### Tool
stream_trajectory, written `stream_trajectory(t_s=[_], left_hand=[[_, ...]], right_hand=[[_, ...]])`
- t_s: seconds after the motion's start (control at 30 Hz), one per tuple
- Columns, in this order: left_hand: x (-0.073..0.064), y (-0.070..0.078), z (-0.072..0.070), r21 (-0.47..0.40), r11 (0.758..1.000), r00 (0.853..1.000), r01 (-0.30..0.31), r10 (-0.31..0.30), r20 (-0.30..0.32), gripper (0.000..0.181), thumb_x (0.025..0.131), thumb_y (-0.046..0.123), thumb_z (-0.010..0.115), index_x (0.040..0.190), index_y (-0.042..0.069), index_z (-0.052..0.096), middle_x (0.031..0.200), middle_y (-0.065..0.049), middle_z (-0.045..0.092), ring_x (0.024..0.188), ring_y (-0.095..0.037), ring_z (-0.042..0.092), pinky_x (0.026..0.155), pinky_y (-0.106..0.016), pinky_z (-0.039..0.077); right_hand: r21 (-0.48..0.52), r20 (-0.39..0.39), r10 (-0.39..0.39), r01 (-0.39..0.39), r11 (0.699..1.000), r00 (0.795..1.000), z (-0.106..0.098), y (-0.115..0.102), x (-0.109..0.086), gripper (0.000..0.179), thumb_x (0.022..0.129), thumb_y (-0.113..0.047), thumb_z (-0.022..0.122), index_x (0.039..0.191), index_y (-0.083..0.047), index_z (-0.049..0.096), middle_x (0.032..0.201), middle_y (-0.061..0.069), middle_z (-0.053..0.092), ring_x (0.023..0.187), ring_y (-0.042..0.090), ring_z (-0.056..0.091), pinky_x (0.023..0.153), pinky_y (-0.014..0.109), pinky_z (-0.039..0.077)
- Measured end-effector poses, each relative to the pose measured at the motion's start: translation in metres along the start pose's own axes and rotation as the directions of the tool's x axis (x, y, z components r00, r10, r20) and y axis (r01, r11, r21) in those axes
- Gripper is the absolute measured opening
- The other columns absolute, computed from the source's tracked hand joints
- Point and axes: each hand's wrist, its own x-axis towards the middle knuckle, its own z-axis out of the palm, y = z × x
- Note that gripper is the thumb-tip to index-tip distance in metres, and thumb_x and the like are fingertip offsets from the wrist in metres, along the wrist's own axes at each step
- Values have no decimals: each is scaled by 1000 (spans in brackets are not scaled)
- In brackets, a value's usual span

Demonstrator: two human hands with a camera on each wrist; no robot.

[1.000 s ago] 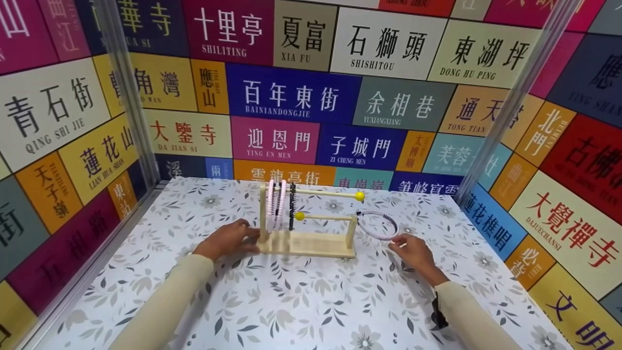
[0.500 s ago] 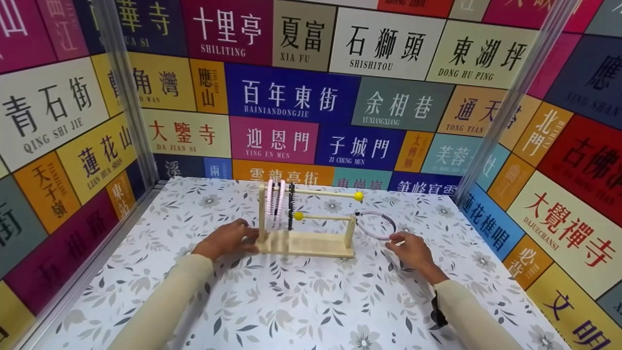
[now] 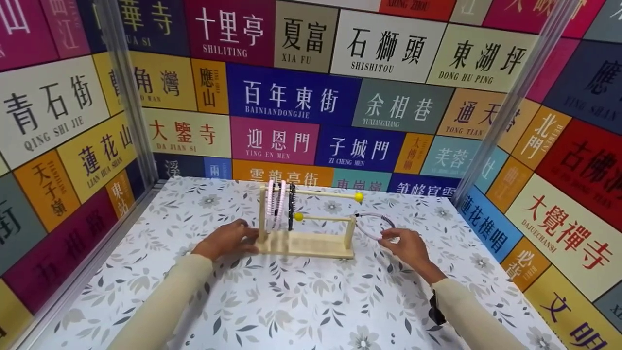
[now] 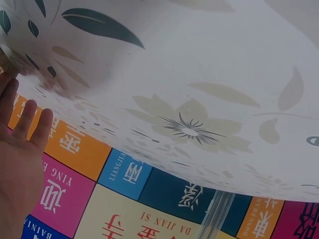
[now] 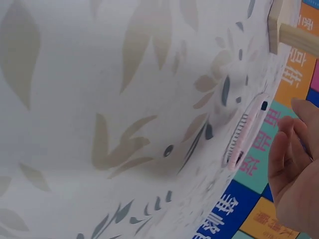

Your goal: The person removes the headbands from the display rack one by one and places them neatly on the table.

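A pale wooden bracelet stand has two horizontal rods tipped with yellow balls. Pink and black beaded rings hang on its upper rod, beside the left post. My left hand holds the stand at its left end; in the left wrist view its fingers reach the wood at the frame's edge. A pink and black ring lies on the table past the right post. My right hand is over its right side, fingers loosely bent and overlapping it in the head view. In the right wrist view, the ring appears apart from the fingertips.
The table wears a white cloth printed with grey leaves and flowers. Colourful sign-covered walls rise behind it and at both sides, with metal corner posts at the left and right.
My right hand has shifted slightly left, from the ring's right edge to over it. The ring stays in about the same place. The left hand and the stand have not visibly moved.
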Motion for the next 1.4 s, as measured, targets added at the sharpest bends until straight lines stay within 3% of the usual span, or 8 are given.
stream_trajectory(t_s=[0.23,0.43,0.63,0.87,1.27,1.4], left_hand=[[-1,3,-2,16,998,998,58,-59,25,55,89,45,79,141,29,67,129,-11,61,106,-27,63,95,-49,55],[-2,6,-2,11,1000,1000,27,-27,11,53,90,40,81,138,23,69,127,-12,63,107,-26,62,96,-48,55],[1,7,-2,8,999,999,41,-41,23,55,90,44,80,140,26,67,129,-11,61,108,-25,61,98,-46,54],[-3,7,-2,-16,999,998,51,-51,21,57,89,43,81,141,25,66,132,-13,60,110,-29,61,99,-48,54],[-2,5,-1,-40,996,996,85,-85,18,57,87,43,83,139,27,67,130,-9,60,111,-28,61,99,-48,53],[0,2,0,-11,999,999,40,-40,9,55,87,42,82,137,23,69,125,-10,63,107,-26,61,97,-48,54]], right_hand=[[21,16,-40,40,999,999,6,-26,9,27,93,-27,81,115,-12,80,107,6,79,67,16,72,56,30,56],[20,-1,-56,56,998,998,12,-46,16,28,92,-30,82,115,-13,80,105,4,79,52,7,62,46,28,48],[19,-8,-58,58,998,998,14,-62,23,27,91,-31,83,112,-15,81,105,2,79,54,9,60,47,28,47],[-3,-94,-67,67,998,993,15,-74,28,31,89,-34,84,116,-19,80,105,0,79,47,12,51,42,28,40],[-16,-159,-131,130,991,979,19,-81,28,29,88,-35,86,113,-21,81,107,-4,77,55,8,55,48,28,46],[-29,-187,-203,201,979,961,21,-86,29,29,87,-34,86,111,-20,81,106,-4,77,55,6,55,48,27,47]])
